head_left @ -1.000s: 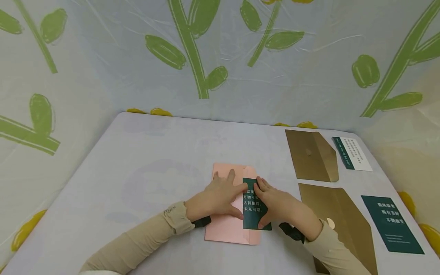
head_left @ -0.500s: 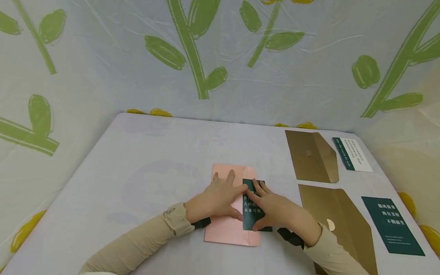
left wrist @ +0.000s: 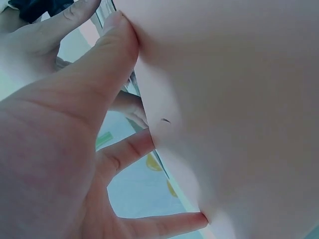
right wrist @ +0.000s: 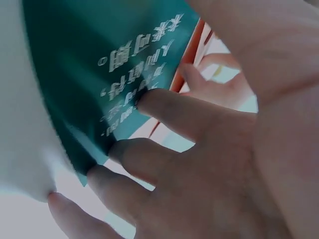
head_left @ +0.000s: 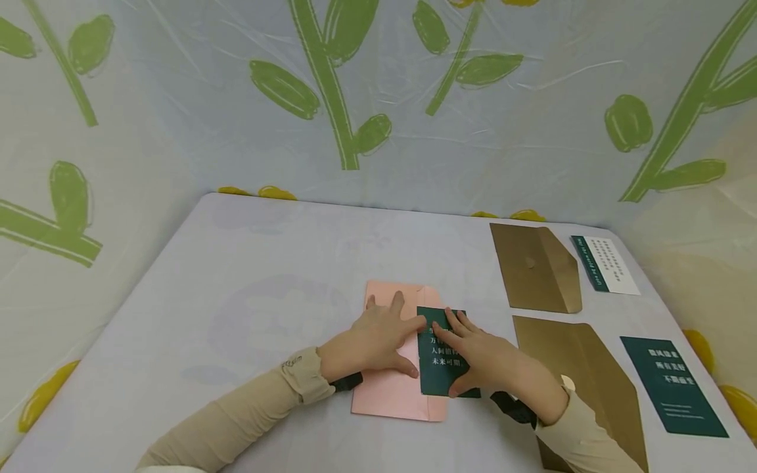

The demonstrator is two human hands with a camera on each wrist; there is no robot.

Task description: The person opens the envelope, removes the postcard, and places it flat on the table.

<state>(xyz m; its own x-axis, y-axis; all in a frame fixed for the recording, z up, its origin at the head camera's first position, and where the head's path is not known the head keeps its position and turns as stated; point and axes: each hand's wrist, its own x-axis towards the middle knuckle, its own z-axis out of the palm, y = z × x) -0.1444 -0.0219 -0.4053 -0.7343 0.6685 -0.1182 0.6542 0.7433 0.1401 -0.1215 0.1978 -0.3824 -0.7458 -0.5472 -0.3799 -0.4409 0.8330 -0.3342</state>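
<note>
My left hand (head_left: 378,338) presses with spread fingers on a pink envelope (head_left: 387,397) that lies flat on the table. Its thumb and fingertips dent the pink paper (left wrist: 239,124) in the left wrist view. From the envelope's right-hand opening, beside the flap, sticks out a dark green card (head_left: 440,381) with white Chinese characters; the card's left part is hidden inside. My right hand (head_left: 485,358) lies over the card's right half, thumb near the lower edge. Close up, fairly straight right fingertips touch the card (right wrist: 70,64), with the little finger past its edge on the table.
To the right lie two brown envelopes, the far one (head_left: 520,276) and the near one (head_left: 579,381), partly under my right forearm. Beside them are a white-and-green card (head_left: 612,266) and another dark green card (head_left: 674,387). A leaf-patterned sheet (head_left: 402,131) hangs behind the table.
My right hand first slid left over the card, then moved right with it, so more of the card shows outside the envelope. My left hand has stayed in place.
</note>
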